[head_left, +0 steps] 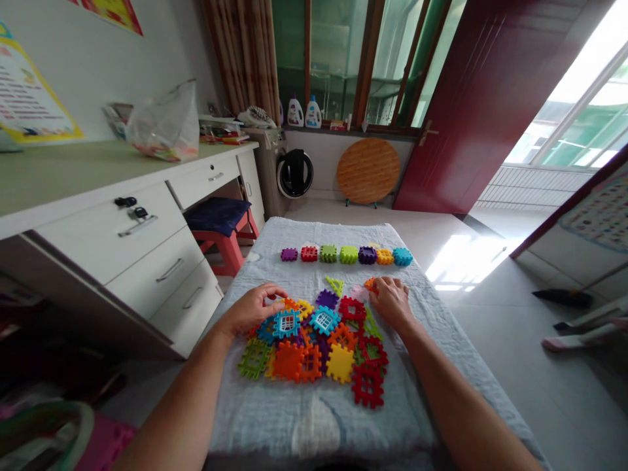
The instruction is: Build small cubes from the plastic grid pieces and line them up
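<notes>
A pile of interlocking plastic building tiles with notched edges lies on the cloth-covered table. My left hand (258, 307) is at the pile's left side, thumb and fingers apart, close to an orange tile and a blue window tile (286, 323). At the right of the pile, my right hand (391, 297) rests low with its fingers curled on a small orange tile (370, 284), mostly hidden under them. Near the middle are another blue window tile (324, 320), a yellow tile (339, 363) and a red tile (367, 386). Behind the pile stands a row of several stacked blocks (348, 254).
A pale cloth (314, 232) covers the table. To the left are a white desk (142, 229) with drawers and a red stool (228, 252) with a dark cushion. A washing machine (269, 170), a round wooden tabletop (369, 171) and a red door (471, 98) are beyond.
</notes>
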